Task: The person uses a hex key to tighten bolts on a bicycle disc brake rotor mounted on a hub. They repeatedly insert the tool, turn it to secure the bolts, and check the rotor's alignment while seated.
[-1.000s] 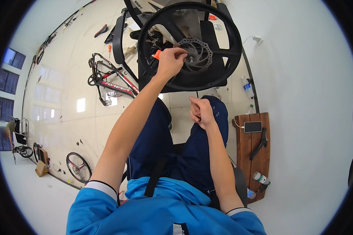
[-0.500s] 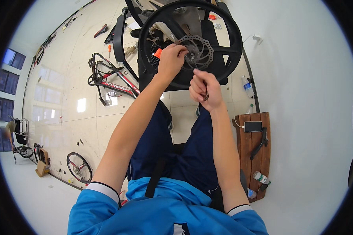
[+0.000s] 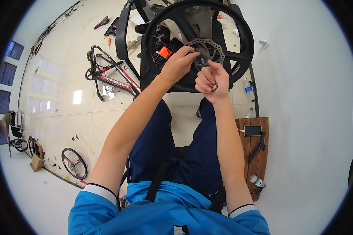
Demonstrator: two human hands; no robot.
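Black wheel (image 3: 239,43) lies flat, brake disc (image 3: 215,49) facing up. Left hand (image 3: 178,64) fingers pinch hub; right hand (image 3: 211,80) fist clamped on metal tool (image 3: 215,87).

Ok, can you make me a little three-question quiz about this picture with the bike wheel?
1. True or false: the left hand touches the metal disc at the middle of the black wheel.
2. What lies on the wooden bench beside the person's right leg? A) a phone B) a hammer C) a helmet
3. Fill in: the bike frame on the floor is red, white and ____.

Key: 1 true; 2 A, the phone; 3 black.
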